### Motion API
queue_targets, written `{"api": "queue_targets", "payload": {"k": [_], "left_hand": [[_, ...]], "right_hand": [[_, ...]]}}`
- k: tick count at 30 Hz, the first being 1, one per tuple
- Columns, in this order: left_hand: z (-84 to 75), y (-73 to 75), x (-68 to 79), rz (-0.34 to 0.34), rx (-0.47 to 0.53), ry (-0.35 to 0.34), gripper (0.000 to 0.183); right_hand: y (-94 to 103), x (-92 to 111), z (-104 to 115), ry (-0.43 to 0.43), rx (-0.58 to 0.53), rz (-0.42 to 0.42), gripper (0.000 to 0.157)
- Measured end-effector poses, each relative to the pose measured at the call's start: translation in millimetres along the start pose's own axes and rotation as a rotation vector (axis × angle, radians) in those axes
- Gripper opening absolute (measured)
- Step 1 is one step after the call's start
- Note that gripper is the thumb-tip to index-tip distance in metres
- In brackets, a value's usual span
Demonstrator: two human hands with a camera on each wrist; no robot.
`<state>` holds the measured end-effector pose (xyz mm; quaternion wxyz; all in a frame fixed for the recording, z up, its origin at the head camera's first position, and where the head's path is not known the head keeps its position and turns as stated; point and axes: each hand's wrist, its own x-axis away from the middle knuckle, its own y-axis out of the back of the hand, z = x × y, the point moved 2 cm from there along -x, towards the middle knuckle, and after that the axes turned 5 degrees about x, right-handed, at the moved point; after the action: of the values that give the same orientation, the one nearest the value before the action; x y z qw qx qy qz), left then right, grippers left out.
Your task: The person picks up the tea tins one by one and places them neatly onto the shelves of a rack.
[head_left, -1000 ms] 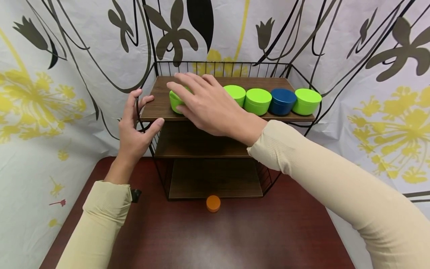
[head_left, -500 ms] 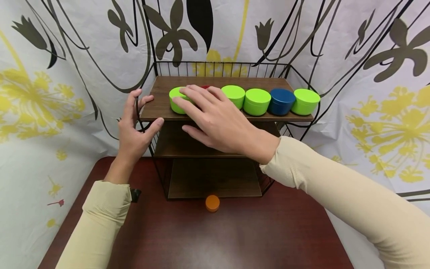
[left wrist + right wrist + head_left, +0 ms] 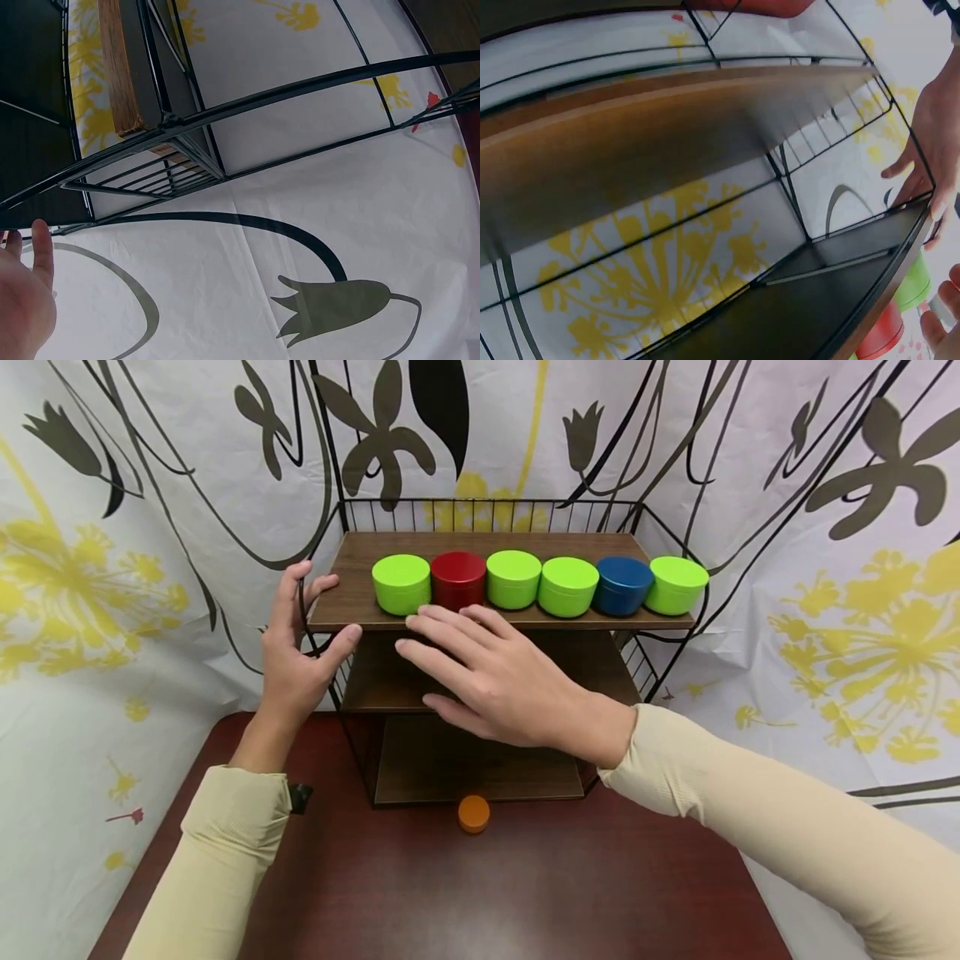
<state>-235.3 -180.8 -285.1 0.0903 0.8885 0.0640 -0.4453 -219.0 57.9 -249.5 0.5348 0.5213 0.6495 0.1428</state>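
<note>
On the top board of a wire-framed shelf rack stands a row of round lidded tins. From left to right they are a green tin, a red tin, a green tin, another green tin, a blue tin and a green tin. My left hand holds the rack's upper left corner, its fingers and thumb around the black wire frame. My right hand, holding nothing, hovers before the rack with extended fingers, tips just below the red tin in the head view.
A small orange round tin sits on the dark red table, by the front of the lowest board. A patterned white cloth hangs behind and on both sides. Black wire rails edge the boards.
My right hand has drawn away from the leftmost green tin, moving down and toward me, uncovering that tin and the red one. My left hand has stayed at the rack corner.
</note>
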Motion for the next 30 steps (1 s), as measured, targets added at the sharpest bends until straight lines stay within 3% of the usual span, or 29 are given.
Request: {"api": "queue_targets", "payload": {"k": [15,30], "left_hand": [[0.7,-1.3,0.1,-0.002,0.004,0.009,0.064],[3.0,-1.8,0.5,-0.009,0.045,0.013,0.065]], "right_hand": [[-28.3,39,33,0.028,-0.062,0.031,0.048],[-66.1,83,49,-0.049,-0.117,0.100,0.049]]}}
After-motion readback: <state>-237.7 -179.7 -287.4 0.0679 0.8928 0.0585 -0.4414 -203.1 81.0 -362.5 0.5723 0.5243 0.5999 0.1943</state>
